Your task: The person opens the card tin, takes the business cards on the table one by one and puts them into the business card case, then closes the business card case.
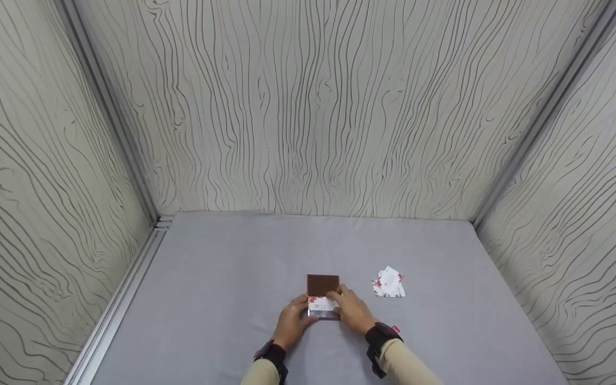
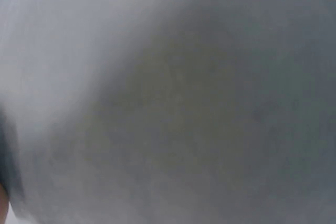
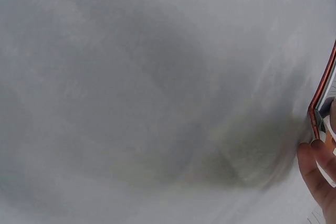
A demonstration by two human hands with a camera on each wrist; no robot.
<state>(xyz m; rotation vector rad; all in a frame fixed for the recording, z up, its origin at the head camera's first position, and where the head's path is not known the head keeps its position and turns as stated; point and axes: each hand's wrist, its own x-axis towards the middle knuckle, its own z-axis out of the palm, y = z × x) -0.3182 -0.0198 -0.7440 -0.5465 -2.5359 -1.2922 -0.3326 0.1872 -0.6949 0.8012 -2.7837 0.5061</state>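
A brown card case (image 1: pixel 323 285) lies unfolded on the grey cloth, its brown flap on the far side. In its near half sits a white card (image 1: pixel 320 303) with red flowers, above a shiny clear strip. My left hand (image 1: pixel 291 322) grips the case's left edge, thumb at the near corner. At the right edge, my right hand (image 1: pixel 355 311) holds the case, with a fingertip over the card. The right wrist view shows fingertips (image 3: pixel 313 166) of that hand against the case's reddish-brown edge (image 3: pixel 321 90). Only a sliver of hand (image 2: pixel 2 205) appears in the left wrist view.
Several flowered white cards (image 1: pixel 389 283) lie in a loose pile to the right of the case. Grey cloth (image 1: pixel 222 267) covers the table. Wood-patterned panels (image 1: pixel 308 107) stand behind and at both sides, with a metal rail (image 1: pixel 121 302) along the left edge.
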